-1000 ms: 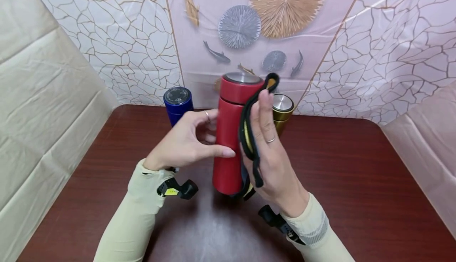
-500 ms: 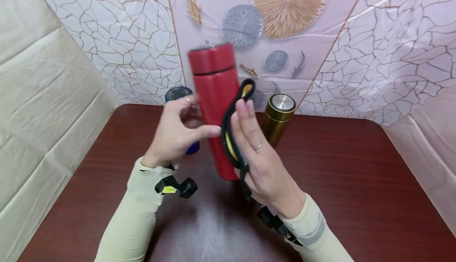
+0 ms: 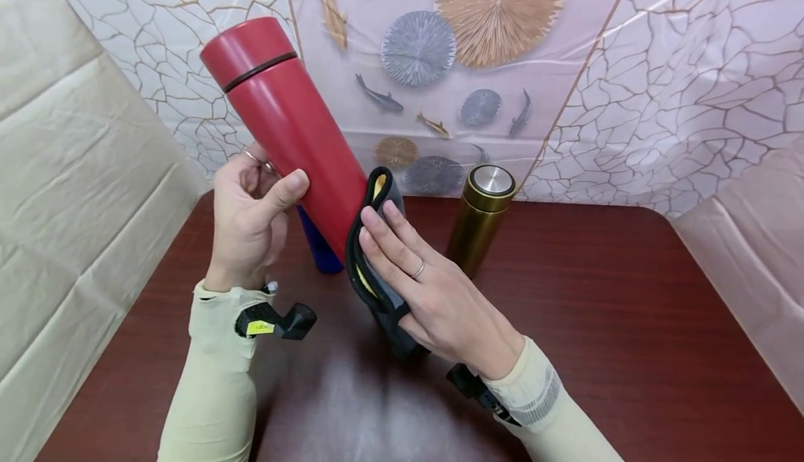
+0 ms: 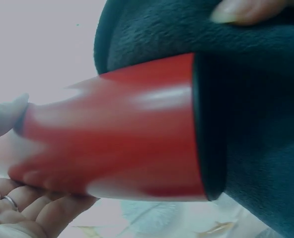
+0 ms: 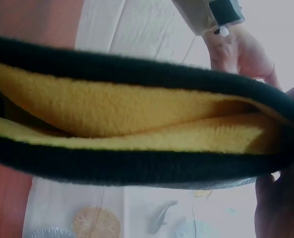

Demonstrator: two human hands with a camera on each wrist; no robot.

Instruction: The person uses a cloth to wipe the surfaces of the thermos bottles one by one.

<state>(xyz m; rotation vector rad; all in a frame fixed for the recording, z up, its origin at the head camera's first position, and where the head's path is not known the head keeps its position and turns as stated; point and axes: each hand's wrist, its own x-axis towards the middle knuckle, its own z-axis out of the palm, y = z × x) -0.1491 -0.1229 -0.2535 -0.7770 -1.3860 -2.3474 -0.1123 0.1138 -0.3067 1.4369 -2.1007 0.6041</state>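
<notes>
I log the red bottle, gripped by the left hand, newly tilted from upright, apparently offering more surface to the cloth the right hand pinches.

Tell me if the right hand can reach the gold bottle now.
Probably yes: the gold bottle stands beyond the right hand, with nothing seen between them. That hand holds the folded cloth, though, so it would likely have to let go first.

Dark red-brown tabletop, gold flask standing on it, blue flask partly hidden
</notes>
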